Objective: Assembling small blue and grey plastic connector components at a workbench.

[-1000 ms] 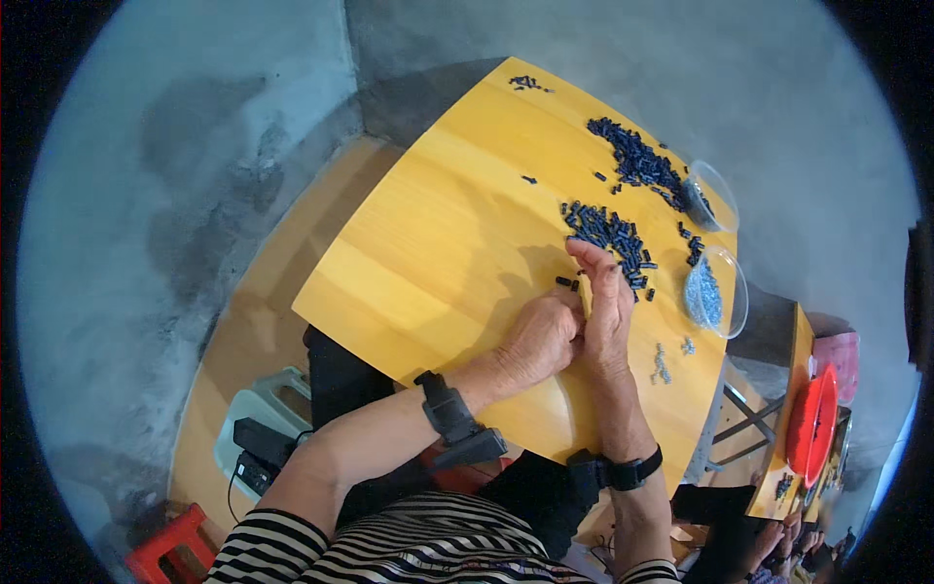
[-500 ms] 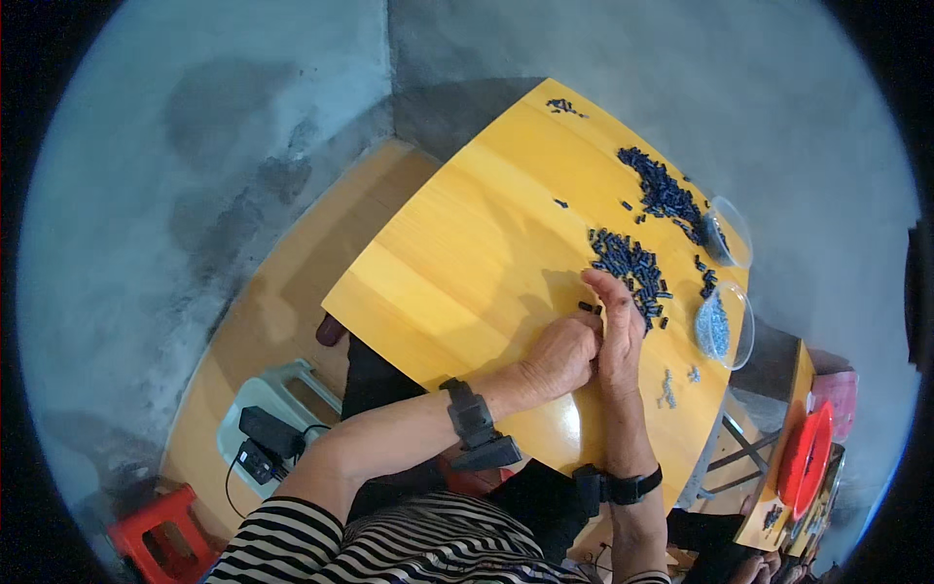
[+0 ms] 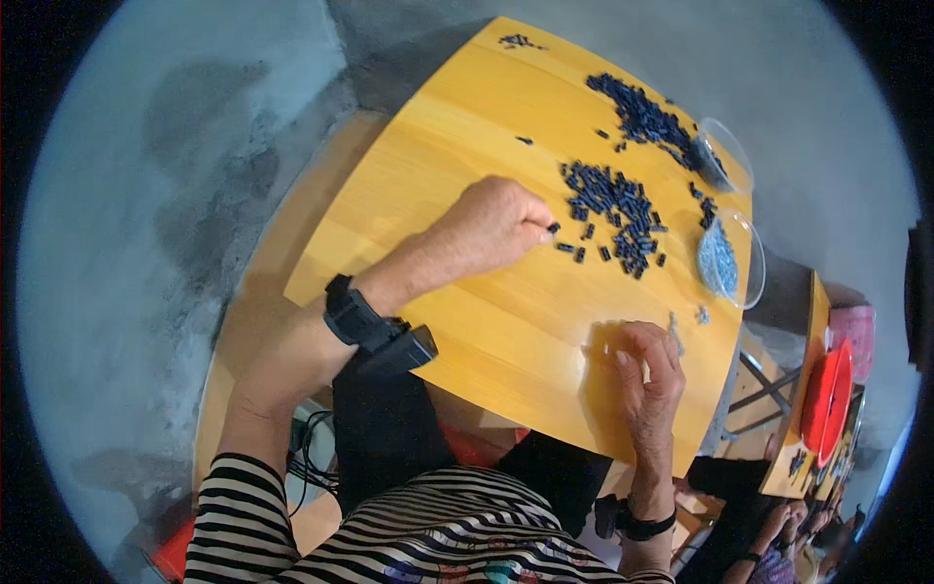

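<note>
Head view: thumb and fingers of the left hand (image 3: pixel 494 222) clamp a small black piece (image 3: pixel 554 229) at that hand's three o'clock, near a pile of short black cylinders (image 3: pixel 615 202). Toward the yellow table's (image 3: pixel 418 190) five o'clock, the right hand (image 3: pixel 652 378) curls; I cannot tell its grip.

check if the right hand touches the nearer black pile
Apart: the head view shows yellow tabletop between the right hand and the black pile.

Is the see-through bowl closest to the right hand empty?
Not empty: small pale-blue pieces show inside the see-through bowl.
</note>
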Motion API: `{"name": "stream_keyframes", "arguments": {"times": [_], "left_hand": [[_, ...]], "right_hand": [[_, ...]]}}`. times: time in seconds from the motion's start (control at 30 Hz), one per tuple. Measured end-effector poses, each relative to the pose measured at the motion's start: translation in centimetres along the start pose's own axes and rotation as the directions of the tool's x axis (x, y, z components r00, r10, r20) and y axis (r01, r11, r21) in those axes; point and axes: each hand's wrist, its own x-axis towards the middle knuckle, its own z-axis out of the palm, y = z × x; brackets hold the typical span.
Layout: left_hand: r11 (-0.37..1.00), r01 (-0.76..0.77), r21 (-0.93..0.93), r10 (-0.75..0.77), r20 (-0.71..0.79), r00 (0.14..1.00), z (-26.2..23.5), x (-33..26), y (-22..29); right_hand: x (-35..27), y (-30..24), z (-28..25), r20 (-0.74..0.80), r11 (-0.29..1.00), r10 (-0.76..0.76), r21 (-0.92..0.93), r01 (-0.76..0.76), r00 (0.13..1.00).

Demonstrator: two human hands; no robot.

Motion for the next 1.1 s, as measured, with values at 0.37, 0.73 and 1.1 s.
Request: {"name": "stream_keyframes", "arguments": {"times": [0.37, 0.73, 1.1], "left_hand": [[0.978, -0.187, -0.096, 0.197, 0.115, 0.974, 4.6, 5.3, 7.4], [0.532, 0.61, -0.588, -0.028, 0.708, 0.706, 10.8, 0.6, 10.9], [0.987, -0.077, 0.144, 0.117, -0.296, 0.948, 4.3, -1.1, 1.6]], "right_hand": [[-2.0, -0.2, -2.1, -0.171, 0.984, 0.174, 0.002, -0.176, 0.97], [-4.9, 0.8, -5.0, -0.255, 0.991, 0.109, -0.051, -0.125, 0.961], [-16.5, 25.2, -11.5, -0.27, 0.528, 0.817, -0.003, -0.849, 0.509]]}}
